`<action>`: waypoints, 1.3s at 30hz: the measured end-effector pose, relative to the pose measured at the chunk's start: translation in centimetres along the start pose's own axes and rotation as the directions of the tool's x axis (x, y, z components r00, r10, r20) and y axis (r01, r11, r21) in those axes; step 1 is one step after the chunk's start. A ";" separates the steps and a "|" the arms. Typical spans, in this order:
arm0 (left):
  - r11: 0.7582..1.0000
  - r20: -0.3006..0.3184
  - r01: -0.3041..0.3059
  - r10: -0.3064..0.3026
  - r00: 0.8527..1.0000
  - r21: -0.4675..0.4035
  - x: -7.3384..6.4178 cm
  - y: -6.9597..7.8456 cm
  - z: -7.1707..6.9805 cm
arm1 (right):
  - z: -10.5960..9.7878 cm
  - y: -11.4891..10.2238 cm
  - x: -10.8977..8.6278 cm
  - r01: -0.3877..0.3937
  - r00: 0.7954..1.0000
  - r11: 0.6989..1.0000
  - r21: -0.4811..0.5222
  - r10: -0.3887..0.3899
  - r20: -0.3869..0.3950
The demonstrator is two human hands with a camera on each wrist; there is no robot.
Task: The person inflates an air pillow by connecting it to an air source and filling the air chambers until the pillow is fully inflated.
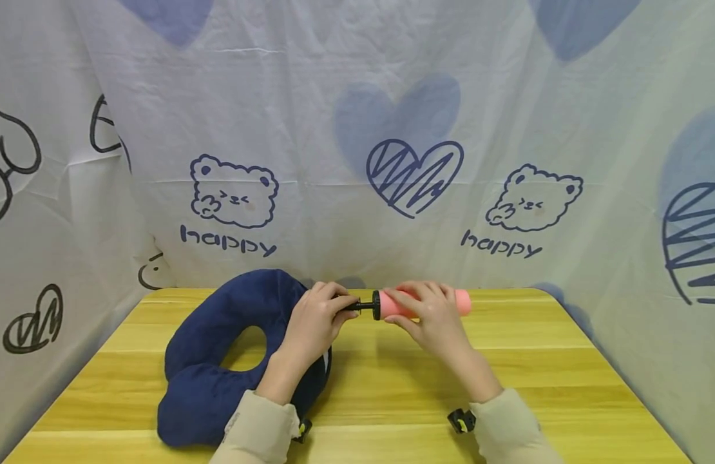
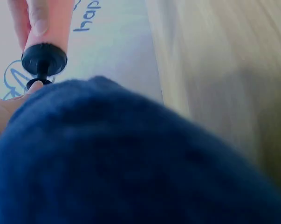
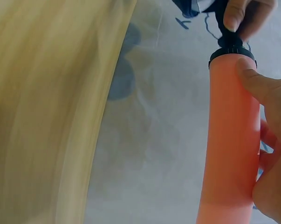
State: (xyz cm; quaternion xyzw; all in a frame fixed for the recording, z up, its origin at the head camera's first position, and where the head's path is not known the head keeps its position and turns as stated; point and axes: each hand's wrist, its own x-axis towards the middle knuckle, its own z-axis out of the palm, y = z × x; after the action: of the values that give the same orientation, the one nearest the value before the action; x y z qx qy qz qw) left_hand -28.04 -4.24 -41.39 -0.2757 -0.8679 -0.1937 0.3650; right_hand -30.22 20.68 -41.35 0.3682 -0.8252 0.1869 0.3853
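Observation:
A pink hand pump (image 1: 463, 301) lies level above the far part of the wooden table, with a black cap (image 3: 232, 52) and a thin black rod at its left end. My right hand (image 1: 433, 316) grips the pink barrel (image 3: 229, 135), thumb along it near the cap. At the rod's outer end, my left hand (image 1: 317, 316) pinches the black end piece (image 2: 37, 84) between thumb and fingers. A dark blue U-shaped neck pillow (image 1: 209, 335) lies left of the pump, its right side partly behind my left hand and forearm. The pillow (image 2: 131, 154) fills much of the left wrist view.
The wooden table (image 1: 537, 374) reaches back to a hanging white cloth (image 1: 323, 212) printed with hearts, bears and "happy". More cloth hangs at both sides. Small black devices sit at both wrists, one by the right cuff (image 1: 505, 419).

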 end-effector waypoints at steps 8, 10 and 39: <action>0.999 0.003 -0.022 0.022 1.000 -0.039 0.1 0.7 0.3 | 0.4 -0.8 0.1 0.046 0.998 0.999 0.024 -0.045 -0.037; 0.999 0.001 -0.021 0.021 1.000 -0.038 0.1 0.7 0.3 | 0.5 -0.8 0.1 0.048 0.998 0.999 0.022 -0.047 -0.041; 0.999 -0.031 0.038 -0.037 0.999 0.039 -0.2 -0.9 -1.3 | -0.8 0.6 -0.1 -0.089 0.996 0.996 -0.007 0.089 0.016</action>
State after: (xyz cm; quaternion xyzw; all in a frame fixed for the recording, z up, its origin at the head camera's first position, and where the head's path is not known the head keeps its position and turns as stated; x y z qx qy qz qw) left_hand -27.77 -5.66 -40.85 -0.2492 -0.8710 -0.1872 0.3798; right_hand -30.22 21.67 -40.94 0.3313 -0.8445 0.1985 0.3711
